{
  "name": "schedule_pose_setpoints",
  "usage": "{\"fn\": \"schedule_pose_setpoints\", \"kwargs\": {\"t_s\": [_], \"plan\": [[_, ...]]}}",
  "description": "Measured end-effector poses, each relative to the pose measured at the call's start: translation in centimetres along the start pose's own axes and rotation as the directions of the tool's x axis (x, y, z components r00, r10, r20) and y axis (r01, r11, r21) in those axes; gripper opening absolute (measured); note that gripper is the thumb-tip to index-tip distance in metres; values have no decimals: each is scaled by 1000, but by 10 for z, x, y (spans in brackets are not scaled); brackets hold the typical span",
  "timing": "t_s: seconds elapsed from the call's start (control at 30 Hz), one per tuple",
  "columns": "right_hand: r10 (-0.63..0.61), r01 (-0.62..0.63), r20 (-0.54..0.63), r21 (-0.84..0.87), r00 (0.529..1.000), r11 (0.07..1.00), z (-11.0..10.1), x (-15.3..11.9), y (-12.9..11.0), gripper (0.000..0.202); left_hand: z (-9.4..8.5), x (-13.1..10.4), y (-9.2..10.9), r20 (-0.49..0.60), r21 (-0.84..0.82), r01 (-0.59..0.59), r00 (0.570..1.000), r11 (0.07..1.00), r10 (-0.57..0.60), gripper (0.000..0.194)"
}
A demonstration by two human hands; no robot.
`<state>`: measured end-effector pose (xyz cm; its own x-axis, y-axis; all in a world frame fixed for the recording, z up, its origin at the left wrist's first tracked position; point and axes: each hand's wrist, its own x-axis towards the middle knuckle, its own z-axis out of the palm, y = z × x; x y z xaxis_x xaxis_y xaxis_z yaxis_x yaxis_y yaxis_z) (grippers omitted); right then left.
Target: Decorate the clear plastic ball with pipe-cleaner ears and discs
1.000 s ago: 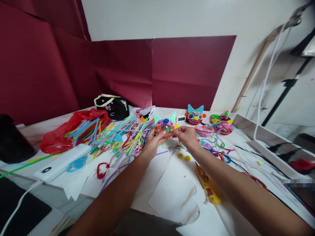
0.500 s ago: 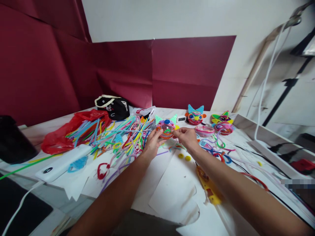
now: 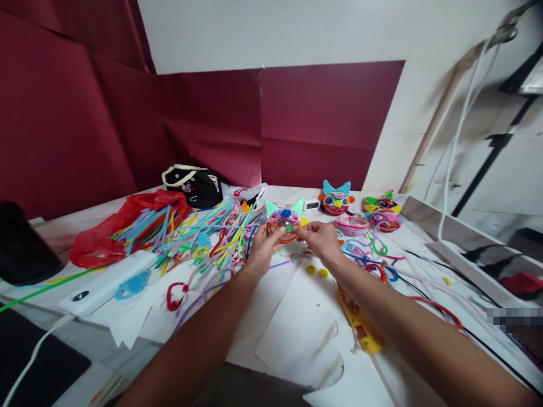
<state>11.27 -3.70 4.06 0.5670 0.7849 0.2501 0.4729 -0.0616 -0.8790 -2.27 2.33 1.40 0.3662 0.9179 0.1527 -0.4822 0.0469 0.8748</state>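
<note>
A round colourful craft face (image 3: 287,217) with mint-green pointed ears, a blue dot on top and orange and pink coils is between my hands, above the table. My left hand (image 3: 263,249) grips its left lower edge, thumb on the front. At its right edge is my right hand (image 3: 319,237), thumb and fingers pinched together; whether it holds the face or a small piece there is too small to tell. Two yellow dots (image 3: 317,271) lie on white paper (image 3: 299,319) below. A yellow tool (image 3: 360,323) is partly hidden under my right forearm.
Many pipe cleaners (image 3: 220,232) and a red plastic bag (image 3: 91,243) spread to the left, near a white power bank-like bar (image 3: 106,282). Behind stand a black pouch (image 3: 197,185) and a blue-eared face (image 3: 336,200). Cables run along the right.
My left thumb has shifted slightly across the front of the craft face. The right hand stays almost in the same place, and the view has moved a little.
</note>
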Motion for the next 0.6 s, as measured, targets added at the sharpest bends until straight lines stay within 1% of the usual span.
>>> {"fn": "schedule_pose_setpoints", "kwargs": {"t_s": [0.27, 0.6], "plan": [[7, -7, 3, -19, 1000, 1000, -1, -2, 0, 40, -2, 0, -2, -2, 30, 6, 1000, 1000, -6, 37], [18, -18, -3, -75, 1000, 997, -1, -3, -2, 37, -1, -1, -2, -11, 43, 1, 1000, 999, 0, 37]]}}
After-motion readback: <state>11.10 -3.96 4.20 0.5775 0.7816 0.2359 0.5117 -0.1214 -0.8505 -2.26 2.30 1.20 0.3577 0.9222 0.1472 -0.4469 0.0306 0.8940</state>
